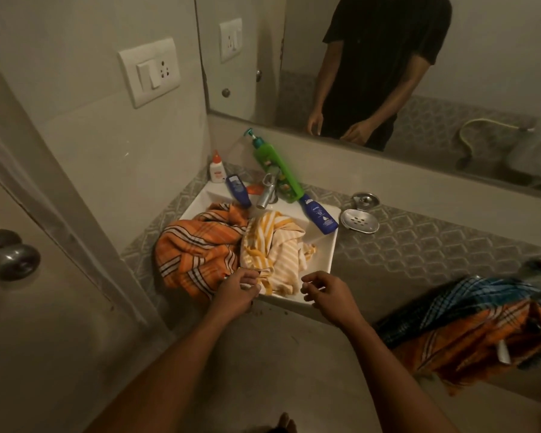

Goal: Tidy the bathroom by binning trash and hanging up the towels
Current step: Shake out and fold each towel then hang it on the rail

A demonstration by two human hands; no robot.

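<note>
Two towels (231, 248) hiding sink (322, 254) basin (drain unseen), hands (281, 292) above

Both forearms reach forward, left hand (236, 287) fingers curled down, right hand (328, 296) loosely curled.

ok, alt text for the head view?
A person's left hand touches an orange plaid towel and a yellow striped towel heaped in a white sink; the right hand hovers at the rim. Bottles crowd the tap.
</note>
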